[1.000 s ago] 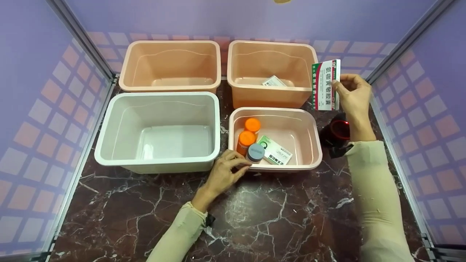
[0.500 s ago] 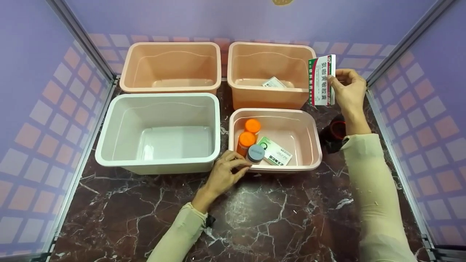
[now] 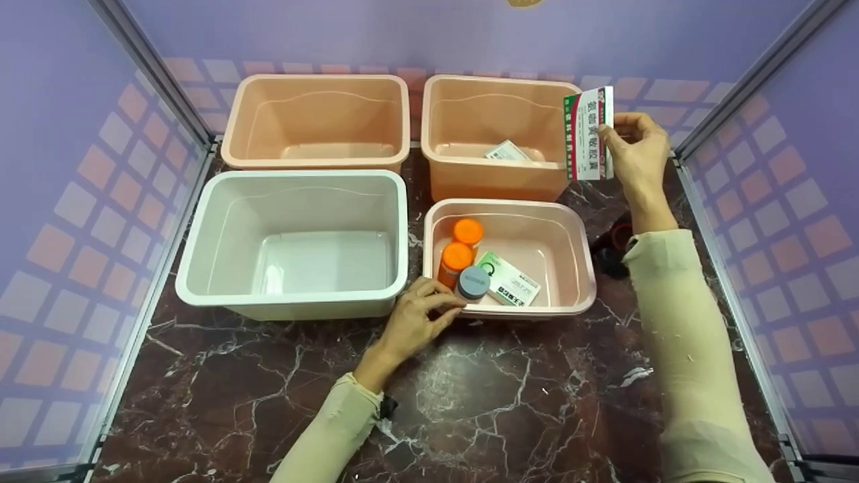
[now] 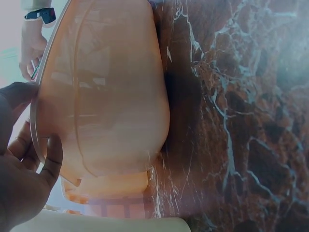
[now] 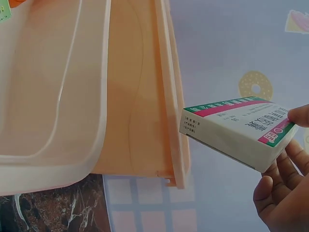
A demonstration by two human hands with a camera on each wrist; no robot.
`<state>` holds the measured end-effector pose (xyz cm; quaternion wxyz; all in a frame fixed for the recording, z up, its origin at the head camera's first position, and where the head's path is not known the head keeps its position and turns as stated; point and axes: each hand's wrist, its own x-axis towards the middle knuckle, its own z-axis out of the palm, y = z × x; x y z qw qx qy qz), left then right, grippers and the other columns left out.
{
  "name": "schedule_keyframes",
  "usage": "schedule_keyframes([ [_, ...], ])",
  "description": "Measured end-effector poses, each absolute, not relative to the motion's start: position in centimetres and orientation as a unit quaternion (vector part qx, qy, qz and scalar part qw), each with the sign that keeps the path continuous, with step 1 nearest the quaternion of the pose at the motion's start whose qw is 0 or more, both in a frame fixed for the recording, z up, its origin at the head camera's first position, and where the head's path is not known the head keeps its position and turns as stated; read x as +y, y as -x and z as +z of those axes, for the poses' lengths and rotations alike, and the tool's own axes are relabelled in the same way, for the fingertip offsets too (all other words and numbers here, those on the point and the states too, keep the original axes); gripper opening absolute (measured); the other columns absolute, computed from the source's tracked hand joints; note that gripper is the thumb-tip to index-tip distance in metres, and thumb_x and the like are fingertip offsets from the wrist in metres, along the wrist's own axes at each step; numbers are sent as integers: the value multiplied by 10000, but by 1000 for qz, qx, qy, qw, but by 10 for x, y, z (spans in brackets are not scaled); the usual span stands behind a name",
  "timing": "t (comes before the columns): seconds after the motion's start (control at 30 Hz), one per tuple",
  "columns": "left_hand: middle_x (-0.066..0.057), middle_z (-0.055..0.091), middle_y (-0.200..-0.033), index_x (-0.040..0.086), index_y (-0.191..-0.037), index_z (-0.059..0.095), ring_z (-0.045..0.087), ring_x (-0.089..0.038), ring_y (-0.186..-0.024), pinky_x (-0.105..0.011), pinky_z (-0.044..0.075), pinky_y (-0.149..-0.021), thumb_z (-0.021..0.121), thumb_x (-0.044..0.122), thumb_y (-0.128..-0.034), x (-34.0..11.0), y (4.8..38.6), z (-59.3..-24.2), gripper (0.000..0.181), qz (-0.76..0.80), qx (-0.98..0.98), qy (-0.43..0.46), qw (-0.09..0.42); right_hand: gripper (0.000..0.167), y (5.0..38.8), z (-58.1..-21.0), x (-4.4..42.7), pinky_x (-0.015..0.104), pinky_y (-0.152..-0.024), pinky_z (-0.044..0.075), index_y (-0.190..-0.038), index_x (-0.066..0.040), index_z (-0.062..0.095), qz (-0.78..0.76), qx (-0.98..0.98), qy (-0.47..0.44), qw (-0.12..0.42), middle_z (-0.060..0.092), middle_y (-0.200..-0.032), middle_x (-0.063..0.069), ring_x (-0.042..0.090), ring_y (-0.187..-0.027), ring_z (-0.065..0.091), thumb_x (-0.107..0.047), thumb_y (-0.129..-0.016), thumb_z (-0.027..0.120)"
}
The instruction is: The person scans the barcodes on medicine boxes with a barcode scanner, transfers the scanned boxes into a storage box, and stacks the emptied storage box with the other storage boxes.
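My right hand (image 3: 639, 151) pinches a white medicine box (image 3: 589, 134) with green and red bands by its right edge. In the head view the box is held up beside the right rim of the back right orange bin (image 3: 496, 178). The right wrist view shows the medicine box (image 5: 241, 130) between thumb and fingers, off the bin's rim. My left hand (image 3: 415, 318) grips the near left rim of the front pink bin (image 3: 584, 268); the left wrist view shows fingers and thumb (image 4: 51, 159) at that rim. Inside the pink bin are two orange-capped bottles (image 3: 457, 257), a grey-capped bottle (image 3: 473, 282) and a green-and-white box (image 3: 509, 280).
A white bin (image 3: 292, 295) stands front left, with another orange bin (image 3: 315, 163) behind it. A small white box (image 3: 508, 151) lies in the back right bin. A dark object (image 3: 612, 248) sits under the right forearm. Panels (image 3: 792, 201) border the marble table (image 3: 470, 402).
My right hand has carried the medicine box up and a little left, away from me, to overlap the back right bin's corner. The left hand has stayed at the pink bin's rim.
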<state>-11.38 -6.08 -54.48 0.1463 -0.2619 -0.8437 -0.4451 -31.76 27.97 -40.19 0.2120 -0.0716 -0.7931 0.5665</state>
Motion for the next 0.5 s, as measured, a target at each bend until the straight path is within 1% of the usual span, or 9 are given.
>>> schedule_keyframes([
  [0.23,13,693,-969,175,-991,790,588,-177,-981,-332,498,-905,786,198,-851,-61,110,-545,142,-451,-841,264,139,174,322,-400,276,205,-727,490,-1016,-106,706,570,-793,72,203,650,-832,-95,59,-797,608,-116,-846,743],
  [0.5,16,691,-966,174,-992,789,588,-171,-982,-330,497,-916,780,197,-859,-61,107,-544,136,-450,-844,260,130,180,329,-399,274,202,-745,484,-1034,-109,706,560,-800,71,203,639,-851,-103,51,-804,601,-133,-858,741],
])
